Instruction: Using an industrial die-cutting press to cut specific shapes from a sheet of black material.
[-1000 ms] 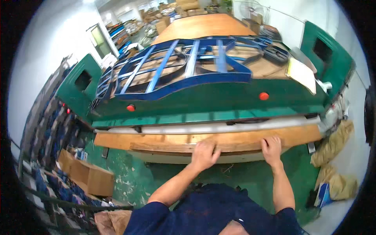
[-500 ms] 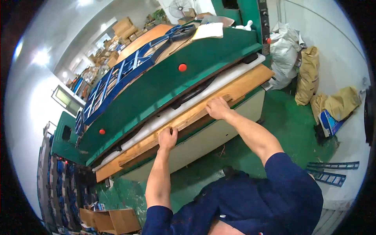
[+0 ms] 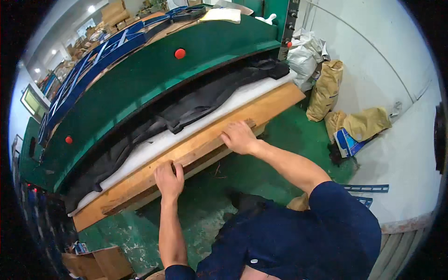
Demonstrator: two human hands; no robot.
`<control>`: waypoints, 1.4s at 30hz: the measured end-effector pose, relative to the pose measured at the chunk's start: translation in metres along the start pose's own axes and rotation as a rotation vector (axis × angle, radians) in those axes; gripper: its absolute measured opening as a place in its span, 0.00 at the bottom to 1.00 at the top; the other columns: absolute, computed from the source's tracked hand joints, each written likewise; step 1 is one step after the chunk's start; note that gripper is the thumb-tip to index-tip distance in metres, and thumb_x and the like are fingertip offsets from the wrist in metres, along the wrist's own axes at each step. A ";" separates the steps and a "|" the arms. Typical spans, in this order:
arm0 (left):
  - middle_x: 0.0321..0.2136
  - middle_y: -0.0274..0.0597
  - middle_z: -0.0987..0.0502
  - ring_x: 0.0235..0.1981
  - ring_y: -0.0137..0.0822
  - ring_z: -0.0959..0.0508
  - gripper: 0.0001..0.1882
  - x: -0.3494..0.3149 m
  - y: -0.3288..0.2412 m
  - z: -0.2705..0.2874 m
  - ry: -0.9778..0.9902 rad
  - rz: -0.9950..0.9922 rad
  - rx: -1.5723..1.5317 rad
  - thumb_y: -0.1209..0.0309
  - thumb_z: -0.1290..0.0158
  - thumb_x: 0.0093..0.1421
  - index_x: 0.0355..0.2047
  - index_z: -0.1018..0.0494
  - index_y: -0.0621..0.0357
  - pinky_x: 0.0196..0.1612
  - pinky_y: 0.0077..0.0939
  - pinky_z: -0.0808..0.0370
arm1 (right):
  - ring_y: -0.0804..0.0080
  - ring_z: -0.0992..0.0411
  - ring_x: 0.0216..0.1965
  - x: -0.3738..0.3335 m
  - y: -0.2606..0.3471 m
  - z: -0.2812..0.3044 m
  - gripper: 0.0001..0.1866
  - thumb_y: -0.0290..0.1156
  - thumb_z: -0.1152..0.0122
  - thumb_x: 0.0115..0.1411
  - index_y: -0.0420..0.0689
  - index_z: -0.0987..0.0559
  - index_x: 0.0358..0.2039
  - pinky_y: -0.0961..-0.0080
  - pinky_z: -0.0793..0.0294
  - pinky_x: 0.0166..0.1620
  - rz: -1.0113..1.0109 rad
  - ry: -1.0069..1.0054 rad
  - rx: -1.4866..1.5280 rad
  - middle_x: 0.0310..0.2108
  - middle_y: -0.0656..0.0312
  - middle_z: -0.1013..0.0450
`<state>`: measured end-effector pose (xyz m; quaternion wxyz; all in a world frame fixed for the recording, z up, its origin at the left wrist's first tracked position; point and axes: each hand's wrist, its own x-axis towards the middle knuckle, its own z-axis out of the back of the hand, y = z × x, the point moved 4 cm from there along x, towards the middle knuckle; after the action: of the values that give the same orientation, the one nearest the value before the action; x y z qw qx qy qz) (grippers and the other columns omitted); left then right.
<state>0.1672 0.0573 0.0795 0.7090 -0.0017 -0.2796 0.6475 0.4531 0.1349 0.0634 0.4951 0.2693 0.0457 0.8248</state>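
Mostly, the scene belongs to the green machine (image 3: 135, 84), whose long front panel runs above everything being handled. Next in size is the wooden board (image 3: 266, 105), which juts out from under the machine's front on the person's side. On it, nearer the machine, lies a white pad (image 3: 261, 89), and over the pad spreads black material (image 3: 200, 98), rumpled, its far side hidden beneath the machine.

As a judgement, the work looks partway along: the board's near edge is clear of the machine and a band of the pad and material lies exposed, while whatever is under the machine cannot be seen. The black material lies creased and uneven, so nothing suggests it has been smoothed or lifted off.

Smaller again is the wooden strip (image 3: 200, 154) along the board's edge farthest from the machine. The left hand (image 3: 169, 179) and right hand (image 3: 239, 138) are both on it, well apart, fingers curled over and grasping it; their grip underneath is hidden. Letting go is therefore not yet done. Smallest is a red button (image 3: 180, 53) on the machine's panel, untouched by either hand.
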 end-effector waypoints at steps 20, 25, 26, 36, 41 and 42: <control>0.43 0.53 0.22 0.45 0.54 0.22 0.23 0.154 -0.303 -0.072 0.128 -0.388 -0.315 0.67 0.34 0.51 0.45 0.25 0.62 0.48 0.41 0.24 | 0.47 0.24 0.42 0.052 -0.314 0.188 0.16 0.24 0.37 0.51 0.39 0.21 0.42 0.58 0.24 0.46 0.073 0.221 -0.119 0.37 0.48 0.23; 0.45 0.57 0.23 0.50 0.55 0.24 0.38 0.207 -0.395 -0.169 0.153 -0.500 -0.365 0.60 0.33 0.49 0.56 0.34 0.67 0.60 0.48 0.33 | 0.46 0.25 0.34 0.062 -0.297 0.195 0.12 0.23 0.38 0.48 0.40 0.27 0.35 0.53 0.27 0.38 0.310 0.280 -0.086 0.28 0.50 0.26; 0.45 0.57 0.23 0.50 0.55 0.24 0.38 0.208 -0.402 -0.176 0.169 -0.504 -0.365 0.60 0.33 0.49 0.56 0.34 0.67 0.60 0.48 0.33 | 0.47 0.26 0.33 0.061 -0.300 0.193 0.13 0.23 0.38 0.46 0.41 0.28 0.33 0.53 0.28 0.37 0.321 0.241 -0.075 0.26 0.52 0.27; 0.48 0.59 0.24 0.54 0.51 0.26 0.58 0.228 -0.421 -0.215 0.569 -0.249 -0.097 0.49 0.31 0.43 0.64 0.45 0.75 0.68 0.55 0.46 | 0.51 0.28 0.31 0.076 -0.326 0.181 0.14 0.24 0.39 0.38 0.42 0.29 0.29 0.60 0.32 0.41 0.335 0.381 0.180 0.24 0.58 0.28; 0.47 0.58 0.24 0.54 0.51 0.26 0.57 0.227 -0.424 -0.213 0.527 -0.185 -0.075 0.49 0.32 0.41 0.62 0.44 0.75 0.68 0.57 0.46 | 0.47 0.28 0.30 0.094 -0.324 0.182 0.14 0.26 0.35 0.39 0.43 0.29 0.29 0.57 0.30 0.38 0.295 0.485 0.093 0.23 0.56 0.27; 0.46 0.58 0.23 0.53 0.52 0.25 0.55 0.228 -0.423 -0.212 0.520 -0.183 -0.105 0.49 0.32 0.41 0.62 0.42 0.73 0.67 0.57 0.46 | 0.46 0.28 0.29 0.097 -0.324 0.183 0.14 0.27 0.35 0.40 0.43 0.29 0.28 0.56 0.30 0.36 0.263 0.524 0.069 0.22 0.55 0.28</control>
<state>0.6405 0.2750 0.1442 0.8113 -0.1791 -0.1205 0.5433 0.7634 0.3452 0.1468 0.3458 0.0677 0.1645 0.9213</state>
